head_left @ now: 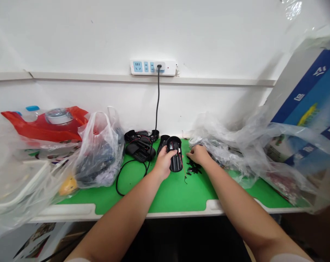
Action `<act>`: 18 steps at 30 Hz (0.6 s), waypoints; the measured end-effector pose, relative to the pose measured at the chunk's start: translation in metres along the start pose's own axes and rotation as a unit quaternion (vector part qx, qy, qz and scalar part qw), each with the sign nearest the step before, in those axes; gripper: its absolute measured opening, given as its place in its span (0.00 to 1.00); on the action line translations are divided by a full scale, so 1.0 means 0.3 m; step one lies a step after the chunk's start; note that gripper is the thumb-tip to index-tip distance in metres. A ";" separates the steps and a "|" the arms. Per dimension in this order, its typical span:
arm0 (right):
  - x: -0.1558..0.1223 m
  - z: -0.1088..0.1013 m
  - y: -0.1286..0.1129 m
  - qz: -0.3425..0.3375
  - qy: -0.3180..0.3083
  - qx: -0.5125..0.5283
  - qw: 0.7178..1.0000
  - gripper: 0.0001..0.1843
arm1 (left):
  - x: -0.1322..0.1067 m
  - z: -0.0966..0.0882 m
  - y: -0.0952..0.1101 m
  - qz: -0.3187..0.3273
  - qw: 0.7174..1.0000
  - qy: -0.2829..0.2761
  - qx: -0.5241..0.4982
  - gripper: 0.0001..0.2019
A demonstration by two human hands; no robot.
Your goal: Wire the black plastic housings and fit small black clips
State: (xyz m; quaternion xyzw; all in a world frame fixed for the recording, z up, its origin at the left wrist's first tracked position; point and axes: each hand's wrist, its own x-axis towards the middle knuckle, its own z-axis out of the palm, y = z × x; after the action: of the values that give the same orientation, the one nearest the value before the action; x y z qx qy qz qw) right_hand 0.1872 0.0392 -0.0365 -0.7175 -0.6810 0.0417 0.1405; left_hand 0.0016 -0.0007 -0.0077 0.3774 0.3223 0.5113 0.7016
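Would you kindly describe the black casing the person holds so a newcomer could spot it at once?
From the white power strip on the wall, look down to the green mat. The left hand holds a black oval casing there; only it is lifted, trailing a red wire.

2 hands on the bench: L hand [163,163] w/ 1 black casing [174,154], R hand [198,154] by black bits [193,168], too many to count. On the green mat [176,193], 1 more black casing [163,142] far of L hand, 1 heap of black parts [140,147] left of it, 1 clear bag [99,149] further left, 1 red bag [45,127] beyond that, and 1 box [304,98] far right. On the wall, 1 power strip [153,67] w/ 1 plug [159,66] and 1 black cord [157,102].
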 end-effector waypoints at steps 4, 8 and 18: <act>0.003 0.016 -0.010 0.004 -0.002 0.005 1.000 0.11 | -0.010 0.003 0.003 -0.003 1.000 -0.012 0.022 0.21; -0.002 0.002 -0.021 0.010 0.020 0.023 0.999 0.09 | -0.018 0.004 0.008 -0.018 0.999 -0.025 0.042 0.20; -0.141 -0.108 -0.088 0.036 -0.112 0.780 0.615 0.15 | -0.013 -0.016 0.035 -0.088 0.995 -0.015 0.044 0.20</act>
State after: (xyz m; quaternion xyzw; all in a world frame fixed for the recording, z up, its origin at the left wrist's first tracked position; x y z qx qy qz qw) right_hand 0.1669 -0.0066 -0.0041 -0.3514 -0.3758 0.6425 0.5678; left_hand -0.0085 -0.0016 -0.0007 0.3853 0.3661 0.4272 0.7314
